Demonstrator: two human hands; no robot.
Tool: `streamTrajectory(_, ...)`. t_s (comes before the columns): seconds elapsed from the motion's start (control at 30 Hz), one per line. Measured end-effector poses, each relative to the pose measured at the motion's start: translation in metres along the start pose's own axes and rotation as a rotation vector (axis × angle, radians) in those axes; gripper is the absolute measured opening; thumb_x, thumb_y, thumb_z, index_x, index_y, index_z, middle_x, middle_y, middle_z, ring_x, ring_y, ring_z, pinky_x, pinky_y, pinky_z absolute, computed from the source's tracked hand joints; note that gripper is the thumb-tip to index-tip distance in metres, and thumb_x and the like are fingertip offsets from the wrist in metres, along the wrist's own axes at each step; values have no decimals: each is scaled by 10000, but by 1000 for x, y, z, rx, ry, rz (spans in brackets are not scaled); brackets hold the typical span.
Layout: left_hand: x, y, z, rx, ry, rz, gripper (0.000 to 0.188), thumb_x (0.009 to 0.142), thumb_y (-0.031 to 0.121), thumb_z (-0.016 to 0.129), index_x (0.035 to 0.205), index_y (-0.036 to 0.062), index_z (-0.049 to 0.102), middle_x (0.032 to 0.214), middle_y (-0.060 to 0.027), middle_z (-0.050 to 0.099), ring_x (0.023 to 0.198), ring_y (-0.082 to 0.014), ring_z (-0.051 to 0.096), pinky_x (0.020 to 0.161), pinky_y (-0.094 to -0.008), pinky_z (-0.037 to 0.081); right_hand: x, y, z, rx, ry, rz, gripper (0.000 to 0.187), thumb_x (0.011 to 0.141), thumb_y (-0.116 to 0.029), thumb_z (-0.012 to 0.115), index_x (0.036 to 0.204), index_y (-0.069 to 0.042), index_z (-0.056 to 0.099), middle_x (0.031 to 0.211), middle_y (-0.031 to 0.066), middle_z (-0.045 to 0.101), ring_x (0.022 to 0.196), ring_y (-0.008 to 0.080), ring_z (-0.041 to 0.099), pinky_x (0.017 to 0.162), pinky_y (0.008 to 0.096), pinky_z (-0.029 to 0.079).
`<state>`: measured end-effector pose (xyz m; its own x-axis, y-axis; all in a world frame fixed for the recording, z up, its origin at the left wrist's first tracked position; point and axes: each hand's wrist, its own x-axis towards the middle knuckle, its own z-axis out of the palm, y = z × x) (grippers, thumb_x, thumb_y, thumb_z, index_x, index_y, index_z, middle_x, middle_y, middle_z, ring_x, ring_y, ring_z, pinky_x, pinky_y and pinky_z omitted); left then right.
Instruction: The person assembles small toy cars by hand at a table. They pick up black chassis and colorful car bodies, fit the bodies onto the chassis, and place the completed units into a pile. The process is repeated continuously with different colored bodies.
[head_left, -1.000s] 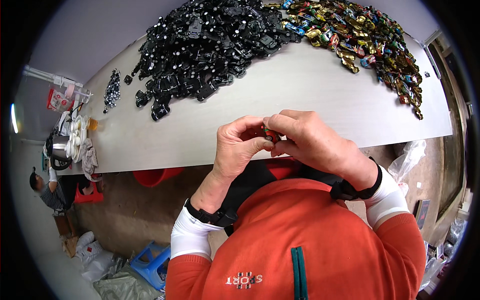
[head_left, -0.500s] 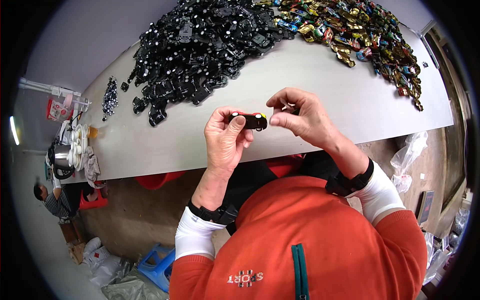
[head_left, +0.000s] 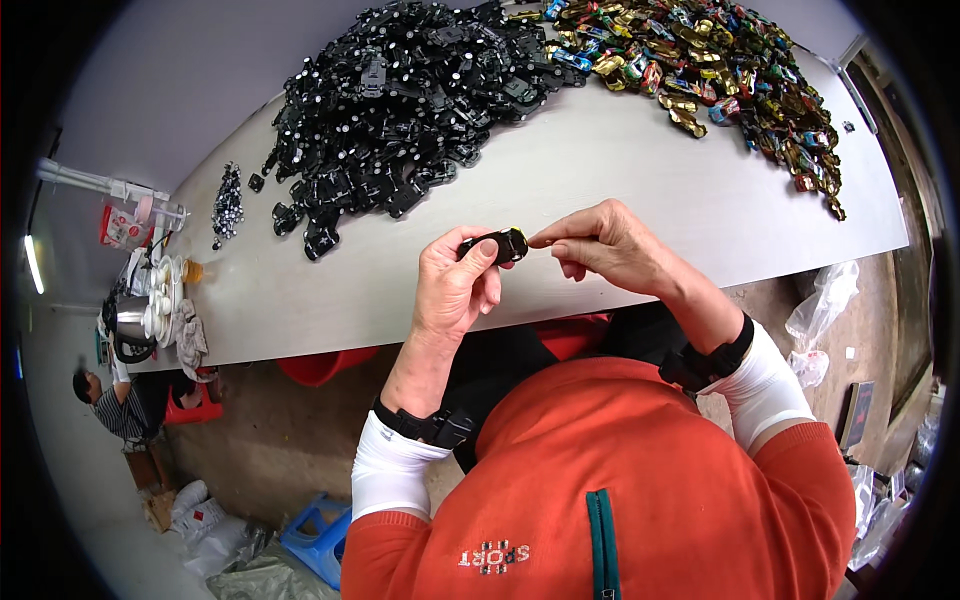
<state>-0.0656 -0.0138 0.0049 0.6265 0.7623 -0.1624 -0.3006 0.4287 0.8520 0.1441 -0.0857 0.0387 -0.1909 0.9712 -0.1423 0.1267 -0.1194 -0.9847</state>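
Note:
Above the near part of the table, my left hand (head_left: 455, 280) pinches a small toy car (head_left: 490, 248) between thumb and fingers. The car's black underside faces up, and a little yellow-green shows at its edge. My right hand (head_left: 610, 248) is at the car's right end, its index fingertip touching or nearly touching that end. The thumb and other fingers are curled in, and whatever they hold is hidden.
A large heap of black car bases (head_left: 400, 110) lies at the back. Coloured and gold car shells (head_left: 720, 80) are piled at the far right. A small heap of tiny wheel parts (head_left: 228, 205) sits left. A kettle (head_left: 130, 325) and a seated person (head_left: 120, 405) are beyond the left end.
My left hand has tilted the toy car, with its right end turned more toward view. My right hand has turned and stretched its index finger to the car; the dark piece in it no longer shows.

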Motion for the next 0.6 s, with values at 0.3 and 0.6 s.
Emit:
streamTrajectory(0.3, -2, 5, 11, 23, -66, -45, 123, 877, 91, 620, 939, -14, 600, 749, -145, 636, 416, -109, 531, 313, -189, 362, -4, -11, -3, 189, -95, 82, 150, 895, -70, 541, 992, 28, 598, 667, 54, 625, 560, 80, 579, 469, 193, 432)
streamTrajectory(0.6, -3, 8, 14, 115, -70, 3, 154, 873, 128, 636, 935, -10, 606, 774, -133, 649, 400, -106, 518, 301, -183, 347, -5, -11, -3, 218, -135, 20, 88, 899, -53, 525, 942, 20, 549, 681, 77, 631, 547, 92, 587, 440, 196, 411)
